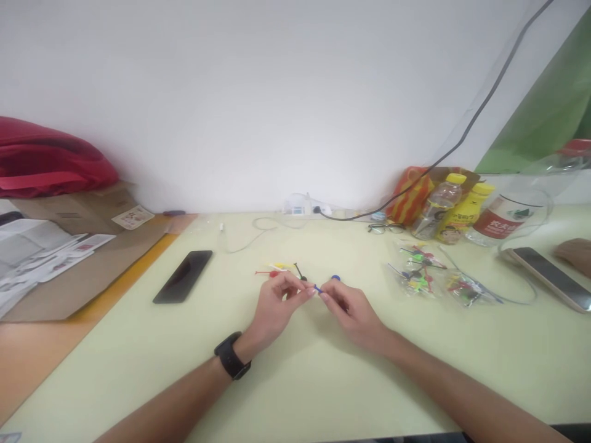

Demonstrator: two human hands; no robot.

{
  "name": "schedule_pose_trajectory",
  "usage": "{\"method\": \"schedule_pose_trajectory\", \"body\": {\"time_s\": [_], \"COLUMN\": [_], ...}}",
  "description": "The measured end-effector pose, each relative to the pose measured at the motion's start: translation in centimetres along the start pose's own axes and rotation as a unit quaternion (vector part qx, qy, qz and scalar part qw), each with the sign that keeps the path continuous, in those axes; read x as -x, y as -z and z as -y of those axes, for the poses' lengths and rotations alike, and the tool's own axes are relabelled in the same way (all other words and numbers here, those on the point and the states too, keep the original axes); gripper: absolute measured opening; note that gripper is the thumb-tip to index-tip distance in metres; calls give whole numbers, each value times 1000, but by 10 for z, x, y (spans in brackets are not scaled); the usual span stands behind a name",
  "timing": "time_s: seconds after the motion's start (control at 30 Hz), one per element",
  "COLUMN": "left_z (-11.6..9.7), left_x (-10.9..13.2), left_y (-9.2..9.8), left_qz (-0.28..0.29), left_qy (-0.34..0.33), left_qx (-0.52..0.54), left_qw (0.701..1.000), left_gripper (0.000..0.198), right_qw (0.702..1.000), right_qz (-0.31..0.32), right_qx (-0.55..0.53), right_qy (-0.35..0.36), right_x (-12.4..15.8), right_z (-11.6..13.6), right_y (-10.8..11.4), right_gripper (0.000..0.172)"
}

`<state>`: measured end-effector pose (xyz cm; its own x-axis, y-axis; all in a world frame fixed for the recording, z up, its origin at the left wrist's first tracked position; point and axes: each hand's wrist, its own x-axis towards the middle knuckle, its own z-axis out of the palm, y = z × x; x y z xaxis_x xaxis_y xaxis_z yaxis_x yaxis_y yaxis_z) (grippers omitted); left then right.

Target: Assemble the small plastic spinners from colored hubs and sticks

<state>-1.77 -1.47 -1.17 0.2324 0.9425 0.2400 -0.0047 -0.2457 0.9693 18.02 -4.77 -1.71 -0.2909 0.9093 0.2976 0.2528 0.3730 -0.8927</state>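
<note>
Between my two hands, over the middle of the table, is a thin blue plastic stick [318,288]. My left hand [278,303], with a black watch [233,355] at the wrist, is closed in a pinch at its left end. The thumb and forefinger of my right hand [353,311] pinch its right side. Just behind my fingers lie small plastic pieces: a red one [274,273], a yellow one [281,266] and a black one [299,271]. A round blue piece [336,278] shows just behind my right hand.
A dark phone [183,277] lies left, beside cardboard [99,271]. To the right are clear bags of colourful pieces [418,271], another phone [551,277], glasses [385,228], bottles [462,215] and a large water jug [501,218]. A dark cable [455,147] runs along the wall.
</note>
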Motion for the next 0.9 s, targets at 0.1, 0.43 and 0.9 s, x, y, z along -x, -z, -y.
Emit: {"method": "schedule_pose_trajectory", "body": {"time_s": [0.1, 0.43, 0.9], "left_z": [0, -3, 2], "left_x": [2, 2, -4], "left_y": [-2, -6, 2], "left_qz": [16, 9, 51], "left_qy": [16, 140, 59], "left_qx": [-12, 106, -23], "left_qw": [1000, 984, 997], "left_gripper": [24, 30, 25], "right_qw": [1000, 994, 957], "right_qz": [-9, -79, -25], "right_qx": [14, 73, 283], "right_qy": [9, 0, -58], "right_x": [0, -7, -18], "right_z": [0, -10, -43], "right_y": [1, 19, 49], "right_gripper": [20, 21, 22]}}
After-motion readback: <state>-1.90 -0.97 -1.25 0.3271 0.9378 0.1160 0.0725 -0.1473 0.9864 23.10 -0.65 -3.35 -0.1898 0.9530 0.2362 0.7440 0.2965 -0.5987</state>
